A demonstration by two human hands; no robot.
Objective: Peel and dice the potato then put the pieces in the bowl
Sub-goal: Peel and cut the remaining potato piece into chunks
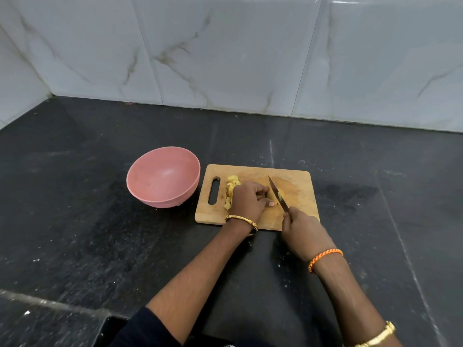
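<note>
On the rectangular wooden cutting board (295, 181), the left hand (248, 197) curls over the yellow peeled potato piece (281, 195); the right hand (304, 231) grips the steel knife (276, 192) just right of it, blade slanting away, pink round bowl (162, 177) left.

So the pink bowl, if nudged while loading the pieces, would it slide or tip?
The pink bowl looks like thin plastic and holds nothing, so probably light and apt to slide on the smooth counter. It already sits tilted on a narrow base, so it may rock.
</note>
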